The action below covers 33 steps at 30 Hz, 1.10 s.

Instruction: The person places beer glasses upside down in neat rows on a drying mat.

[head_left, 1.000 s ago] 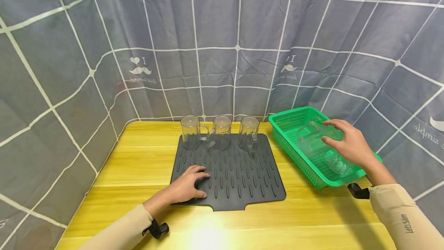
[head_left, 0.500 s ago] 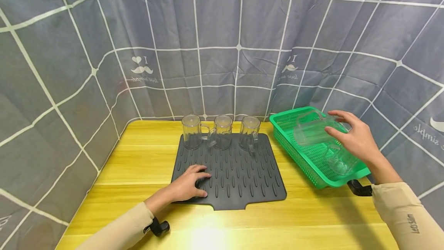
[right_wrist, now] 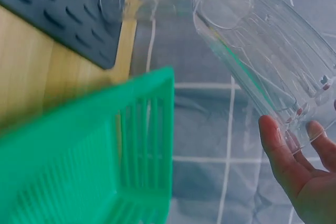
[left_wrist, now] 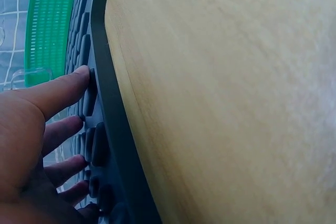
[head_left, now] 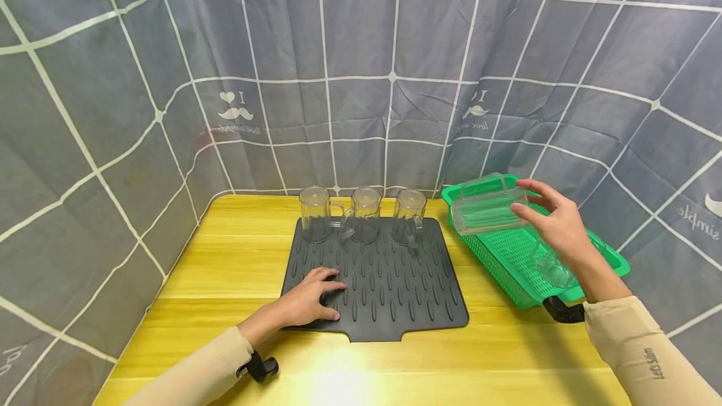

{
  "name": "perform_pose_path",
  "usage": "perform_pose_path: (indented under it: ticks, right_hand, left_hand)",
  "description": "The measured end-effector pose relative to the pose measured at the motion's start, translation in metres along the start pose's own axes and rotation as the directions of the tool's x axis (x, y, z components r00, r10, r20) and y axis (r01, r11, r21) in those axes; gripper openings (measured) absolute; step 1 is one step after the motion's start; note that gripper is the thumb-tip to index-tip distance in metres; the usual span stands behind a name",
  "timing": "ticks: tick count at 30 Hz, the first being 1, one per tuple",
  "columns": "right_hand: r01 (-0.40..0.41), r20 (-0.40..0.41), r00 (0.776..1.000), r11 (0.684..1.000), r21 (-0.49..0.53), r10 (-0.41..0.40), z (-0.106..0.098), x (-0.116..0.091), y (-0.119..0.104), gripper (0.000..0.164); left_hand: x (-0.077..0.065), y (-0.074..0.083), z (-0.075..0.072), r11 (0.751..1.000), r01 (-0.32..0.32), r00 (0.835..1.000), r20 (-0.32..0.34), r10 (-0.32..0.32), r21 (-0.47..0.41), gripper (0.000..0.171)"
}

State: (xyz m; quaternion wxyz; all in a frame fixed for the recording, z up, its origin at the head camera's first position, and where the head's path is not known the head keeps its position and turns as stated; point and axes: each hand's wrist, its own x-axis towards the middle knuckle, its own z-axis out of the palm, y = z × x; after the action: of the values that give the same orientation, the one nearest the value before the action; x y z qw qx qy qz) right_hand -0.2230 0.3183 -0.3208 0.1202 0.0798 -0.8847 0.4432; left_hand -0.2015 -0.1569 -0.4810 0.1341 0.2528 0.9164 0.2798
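My right hand (head_left: 555, 224) grips a clear glass mug (head_left: 487, 210) near one end, thumb and fingers around it. The mug lies on its side in the air over the green basket's left part, handle upward. In the right wrist view the mug (right_wrist: 262, 40) points its round base away from my fingers. Three more glass mugs stand upside down in a row along the back of the black drying mat: a left one (head_left: 316, 215), a middle one (head_left: 365, 215) and a right one (head_left: 408, 217). My left hand (head_left: 309, 298) rests on the mat's (head_left: 389, 281) left front, fingers spread.
The green plastic basket (head_left: 496, 268) stands right of the mat, with another glass mug (head_left: 555, 268) lying in its near end. The wooden table (head_left: 225, 268) backs onto a grey checked curtain (head_left: 361, 42) that also rises at both sides.
My right hand has lifted the glass mug out of the basket's interior and carried it up and left toward the mat. The left hand stays in place on the mat.
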Motion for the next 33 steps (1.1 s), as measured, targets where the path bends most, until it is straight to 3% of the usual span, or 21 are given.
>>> perform_pose_path:
  ticks: [6,12,16,21,24,28,33]
  right_hand:
    - [-0.063,0.050,0.997,0.986,0.156,0.056,0.018,0.001,-0.002,0.053]
    - [-0.057,0.085,0.996,0.953,0.296,0.034,0.036,-0.001,-0.003,0.052]
    - [-0.065,0.094,0.995,0.915,0.398,0.030,0.045,-0.002,-0.002,0.047]
    - [-0.080,0.121,0.992,0.842,0.533,0.017,0.056,-0.004,0.001,0.044]
    - [-0.095,0.133,0.991,0.824,0.559,0.025,0.063,-0.005,0.002,0.045]
    - [-0.119,0.144,0.988,0.839,0.532,0.048,0.071,-0.007,0.001,0.049]
    - [-0.140,0.166,0.984,0.831,0.538,0.058,0.081,-0.012,-0.003,0.050]
  left_hand:
    - [-0.001,0.000,0.000,1.000,-0.013,1.000,0.002,0.013,0.002,0.060]
    - [-0.002,0.001,-0.002,1.000,-0.007,1.000,0.000,0.007,-0.004,0.059]
    - [-0.002,0.001,-0.001,1.000,-0.004,1.000,-0.004,0.004,-0.006,0.059]
    - [-0.001,0.001,0.001,1.000,0.012,1.000,-0.012,-0.013,-0.019,0.059]
    - [-0.001,0.001,0.001,1.000,0.018,1.000,-0.019,-0.019,-0.024,0.058]
    - [0.000,0.003,-0.001,1.000,0.025,0.999,-0.027,-0.025,-0.014,0.059]
    - [0.002,0.006,-0.003,1.000,0.025,0.999,-0.044,-0.025,0.002,0.060]
